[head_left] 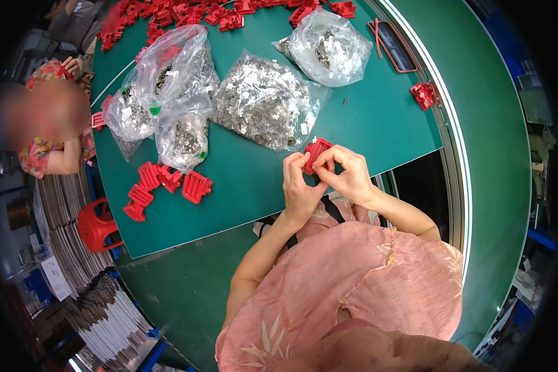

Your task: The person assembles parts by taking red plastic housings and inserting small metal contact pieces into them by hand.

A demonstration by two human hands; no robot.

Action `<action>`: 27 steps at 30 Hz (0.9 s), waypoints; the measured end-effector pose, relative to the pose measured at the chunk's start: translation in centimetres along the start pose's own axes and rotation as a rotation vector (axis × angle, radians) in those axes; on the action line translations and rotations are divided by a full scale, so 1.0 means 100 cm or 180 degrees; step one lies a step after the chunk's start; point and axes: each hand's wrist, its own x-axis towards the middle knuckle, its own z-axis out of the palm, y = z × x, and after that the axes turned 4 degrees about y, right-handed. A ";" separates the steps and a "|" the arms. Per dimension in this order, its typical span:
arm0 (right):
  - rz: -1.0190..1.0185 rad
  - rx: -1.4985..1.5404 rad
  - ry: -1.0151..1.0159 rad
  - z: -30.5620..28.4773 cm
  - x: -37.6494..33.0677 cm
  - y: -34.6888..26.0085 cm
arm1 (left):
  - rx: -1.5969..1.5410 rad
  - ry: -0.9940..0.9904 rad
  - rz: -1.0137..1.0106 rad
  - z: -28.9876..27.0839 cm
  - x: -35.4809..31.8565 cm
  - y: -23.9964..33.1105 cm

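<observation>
table (366,118): dark green
part in both hands (317,154): red, ribbed
loose parts (167,183) at the table's left edge: red
bags (268,99) mid-table: clear, silver-grey glinting contents
stool (96,224) left of the table: red
person's top (347,279): pink, pale leaf print

Just the one view here, a fisheye head cam on the wearer's own head, looking steeply down over their pink top (353,285) at the green table (248,186), so it's upright and its left is their left. It sits close enough that the hands (328,177) land near the middle of the frame with the forearms coming up from below, while the table edge and conveyor rail (456,142) bow outward near the dark rim. Wide enough to catch another person (49,124) at far left and the stacked sheets (99,310) down on the floor.
</observation>
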 end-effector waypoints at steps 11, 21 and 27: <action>-0.0825 -0.0505 0.0117 0.004 0.003 -0.002 | -0.0063 0.0048 -0.0014 0.001 0.000 0.001; -0.1560 -0.1417 -0.0689 -0.020 0.026 -0.008 | -0.0118 -0.0197 -0.0153 -0.006 0.000 0.005; -0.1269 -0.1124 -0.0405 -0.015 0.078 0.021 | 0.0050 -0.0230 0.0107 -0.003 -0.002 0.003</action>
